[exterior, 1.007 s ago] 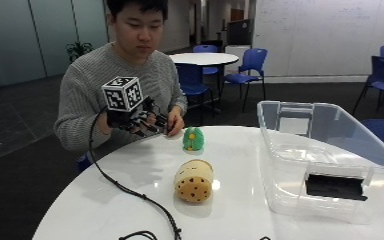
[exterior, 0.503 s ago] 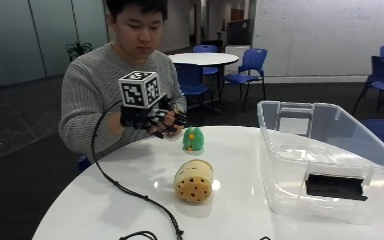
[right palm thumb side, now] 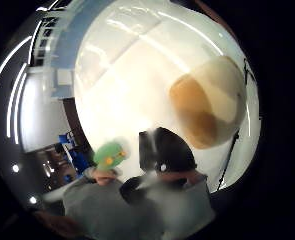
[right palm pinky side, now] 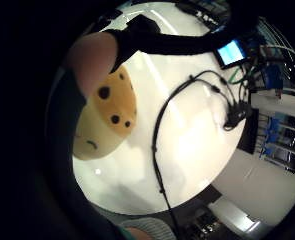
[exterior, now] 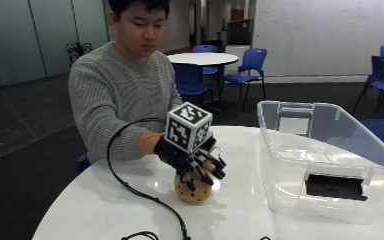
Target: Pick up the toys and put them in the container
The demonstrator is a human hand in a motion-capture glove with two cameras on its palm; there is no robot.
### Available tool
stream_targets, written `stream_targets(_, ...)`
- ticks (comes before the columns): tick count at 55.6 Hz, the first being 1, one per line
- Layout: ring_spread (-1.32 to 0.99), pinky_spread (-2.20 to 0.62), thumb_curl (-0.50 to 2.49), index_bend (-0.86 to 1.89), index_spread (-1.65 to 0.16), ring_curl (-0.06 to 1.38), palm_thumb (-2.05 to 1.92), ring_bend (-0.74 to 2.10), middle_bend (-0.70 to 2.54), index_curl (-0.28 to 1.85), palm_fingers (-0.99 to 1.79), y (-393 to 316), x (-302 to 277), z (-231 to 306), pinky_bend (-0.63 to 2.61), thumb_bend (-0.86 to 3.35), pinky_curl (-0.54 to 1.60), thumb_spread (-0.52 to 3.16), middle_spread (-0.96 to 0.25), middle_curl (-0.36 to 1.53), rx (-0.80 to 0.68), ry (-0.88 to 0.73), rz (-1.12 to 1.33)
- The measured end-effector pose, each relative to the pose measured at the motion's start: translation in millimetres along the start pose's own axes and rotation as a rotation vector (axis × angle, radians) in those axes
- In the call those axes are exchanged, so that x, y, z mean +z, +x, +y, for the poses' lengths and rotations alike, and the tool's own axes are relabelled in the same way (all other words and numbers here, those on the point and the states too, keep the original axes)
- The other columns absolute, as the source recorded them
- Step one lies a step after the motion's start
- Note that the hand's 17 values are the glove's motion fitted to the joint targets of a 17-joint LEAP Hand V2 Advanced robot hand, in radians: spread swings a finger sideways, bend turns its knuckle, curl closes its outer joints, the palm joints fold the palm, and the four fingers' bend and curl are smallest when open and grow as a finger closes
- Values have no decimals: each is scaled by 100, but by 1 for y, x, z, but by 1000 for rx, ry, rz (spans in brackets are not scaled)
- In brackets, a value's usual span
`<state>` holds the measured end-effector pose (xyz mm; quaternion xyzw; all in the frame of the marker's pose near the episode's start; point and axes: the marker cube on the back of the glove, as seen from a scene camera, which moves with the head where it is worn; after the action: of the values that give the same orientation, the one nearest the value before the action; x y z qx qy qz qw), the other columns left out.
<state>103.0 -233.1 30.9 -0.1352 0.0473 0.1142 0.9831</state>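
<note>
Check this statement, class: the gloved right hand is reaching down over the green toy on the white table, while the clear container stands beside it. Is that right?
Not quite. In the outside view the gloved right hand is over the tan spotted toy, not a green one. The rest holds: the toy lies on the white table, and the clear container stands beside it.
</note>
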Motion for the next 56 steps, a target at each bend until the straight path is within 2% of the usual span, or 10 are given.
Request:
stream_targets(6, -13, 3, 28, 18, -36, 22, 10, 32, 15, 26, -5, 0, 33, -10, 92, 0, 36, 136, -15, 24, 19, 7, 16)
stream_targets(12, -13, 2, 31, 28, -38, 18, 18, 18, 21, 31, 11, -5, 38, -9, 99, 2, 37, 137, -18, 26, 19, 36, 60)
stream_targets(21, -14, 1, 34, 32, -39, 18, 24, 19, 26, 36, 23, 1, 36, -12, 98, 3, 37, 138, -22, 31, 15, 85, 32)
stream_targets(26, -23, -9, 39, 24, -39, 20, 37, 32, 43, 35, 46, 1, 36, -14, 88, 9, 33, 141, -24, 37, 6, 185, 15)
stream_targets(29, -31, -21, 45, 18, -39, 26, 48, 53, 44, 34, 71, 0, 35, -15, 90, 14, 33, 136, -27, 39, 2, 231, 5)
stream_targets(40, -46, -36, 60, 33, -38, 37, 62, 67, 53, 46, 84, -9, 14, -12, 85, 15, 35, 113, -32, 48, -21, 256, -23)
stream_targets(46, -51, -39, 66, 37, -38, 41, 64, 70, 55, 52, 80, -29, -33, -5, 86, 13, 37, 103, -33, 53, -82, 287, -35)
stream_targets(51, -54, -39, 71, 39, -37, 43, 65, 70, 56, 57, 76, -67, -115, 2, 89, 12, 39, 97, -34, 57, -163, 397, -32)
stream_targets(56, -56, -39, 75, 39, -38, 45, 64, 71, 57, 62, 73, -77, -207, -5, 92, 10, 40, 93, -35, 60, -155, 524, 24)
